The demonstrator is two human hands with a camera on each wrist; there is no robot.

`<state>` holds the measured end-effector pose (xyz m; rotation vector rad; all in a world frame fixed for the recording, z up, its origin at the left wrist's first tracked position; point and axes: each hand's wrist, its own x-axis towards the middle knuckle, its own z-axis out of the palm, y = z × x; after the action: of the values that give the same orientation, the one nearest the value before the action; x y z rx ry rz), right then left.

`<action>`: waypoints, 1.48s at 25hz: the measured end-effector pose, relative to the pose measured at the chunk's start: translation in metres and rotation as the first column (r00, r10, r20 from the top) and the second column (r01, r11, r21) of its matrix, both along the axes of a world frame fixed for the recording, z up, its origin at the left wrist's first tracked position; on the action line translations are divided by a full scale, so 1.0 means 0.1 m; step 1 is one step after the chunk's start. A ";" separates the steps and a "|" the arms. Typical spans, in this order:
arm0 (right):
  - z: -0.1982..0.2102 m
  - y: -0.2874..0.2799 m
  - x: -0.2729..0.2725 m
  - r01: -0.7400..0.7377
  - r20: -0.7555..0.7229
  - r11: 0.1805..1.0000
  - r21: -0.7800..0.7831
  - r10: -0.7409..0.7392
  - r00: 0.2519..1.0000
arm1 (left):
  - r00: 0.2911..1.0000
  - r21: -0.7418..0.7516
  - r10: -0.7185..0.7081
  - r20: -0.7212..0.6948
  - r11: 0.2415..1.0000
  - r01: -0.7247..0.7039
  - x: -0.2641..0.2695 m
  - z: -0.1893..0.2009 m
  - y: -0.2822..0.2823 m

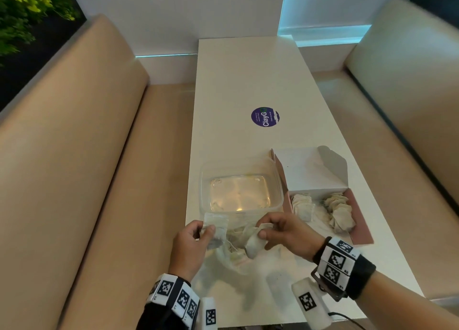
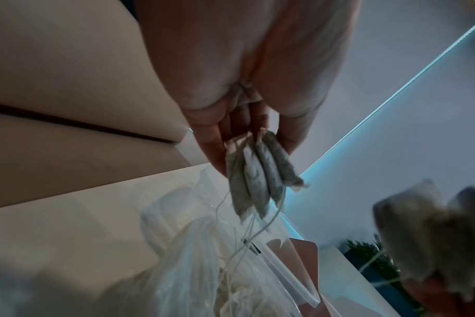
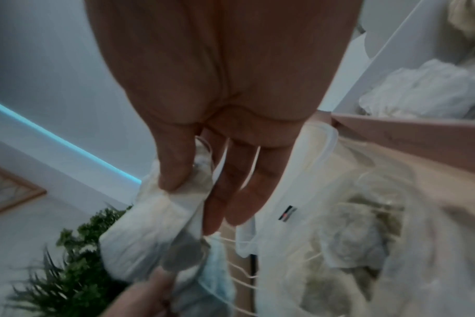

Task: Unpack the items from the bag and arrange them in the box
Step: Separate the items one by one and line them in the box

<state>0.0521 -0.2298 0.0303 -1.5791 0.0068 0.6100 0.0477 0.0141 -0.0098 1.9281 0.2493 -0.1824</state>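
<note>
A clear plastic bag (image 1: 232, 252) with tea bags and tangled strings lies on the white table (image 1: 238, 81) near its front edge. My left hand (image 1: 196, 237) pinches a small stack of tea bags (image 2: 258, 173) just above the bag's left side; their strings trail down into it. My right hand (image 1: 278, 230) grips another bunch of tea bags (image 3: 160, 227) over the bag's right side. To the right stands the open pink-and-white box (image 1: 357, 213) with two rows of tea bags (image 1: 323, 210) inside.
A clear plastic container (image 1: 239, 188), holding nothing, stands just behind the bag, touching the box's left side. A round purple sticker (image 1: 265, 117) marks the mid table. Beige benches (image 1: 87, 180) flank both sides. A plant (image 1: 29, 14) sits at far left.
</note>
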 end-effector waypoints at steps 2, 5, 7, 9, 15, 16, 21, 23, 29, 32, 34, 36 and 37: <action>0.09 0.05 -0.01 -0.008 -0.048 0.995 0.102 0.013 0.999 | 0.998 -0.068 -0.056 -0.034 0.996 0.053 0.00 0.05 -0.08; 0.11 0.16 0.02 0.017 -0.051 0.998 0.067 -0.014 0.999 | 0.981 -0.250 -0.180 -0.074 0.955 0.156 -0.02 0.07 -0.23; 0.06 0.20 0.07 0.094 -0.004 0.994 -0.054 -0.094 0.996 | 0.972 -0.302 -0.222 -0.074 0.934 0.190 -0.05 0.06 -0.29; -0.01 0.20 0.09 0.129 0.069 0.976 -0.174 -0.119 0.991 | 0.971 -0.358 -0.212 -0.110 0.920 0.160 -0.07 0.05 -0.35; -0.06 0.21 0.04 0.091 0.176 0.936 -0.340 -0.032 0.984 | 0.965 -0.364 -0.203 -0.168 0.922 0.131 -0.10 -0.02 -0.40; -0.06 0.20 0.05 0.074 0.162 0.939 -0.335 -0.020 0.987 | 0.964 -0.348 -0.210 -0.163 0.927 0.143 -0.10 -0.03 -0.40; 0.02 0.08 0.07 0.043 0.138 0.957 -0.286 -0.004 0.990 | 0.970 -0.345 -0.199 -0.142 0.928 0.139 -0.07 -0.03 -0.41; 0.08 0.02 0.06 0.052 0.124 0.957 -0.285 -0.017 0.992 | 0.973 -0.360 -0.185 -0.139 0.925 0.125 -0.06 -0.04 -0.43; 0.32 -0.61 0.03 0.141 0.103 0.946 -0.293 -0.115 0.988 | 0.979 -0.359 -0.159 -0.126 0.927 0.104 0.04 -0.10 -0.48; 0.33 -1.13 0.07 0.256 0.107 0.905 -0.340 -0.233 0.966 | 0.976 -0.425 -0.158 -0.150 0.902 0.081 0.06 -0.07 -0.50; 0.20 -1.47 0.13 0.297 0.114 0.847 -0.441 -0.276 0.954 | 0.971 -0.500 -0.155 -0.184 0.865 0.043 0.06 -0.04 -0.55; -0.01 -1.75 0.19 0.268 0.124 0.755 -0.598 -0.244 0.962 | 0.966 -0.551 -0.145 -0.215 0.834 0.002 0.06 -0.01 -0.60; -0.09 -1.83 0.20 0.225 0.111 0.702 -0.675 -0.205 0.972 | 0.966 -0.565 -0.145 -0.216 0.825 -0.002 0.06 0.01 -0.62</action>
<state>0.0717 -0.4125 0.0209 -2.2702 0.4441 0.4096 0.0533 -0.0476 -0.0085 1.3197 0.2550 -0.4981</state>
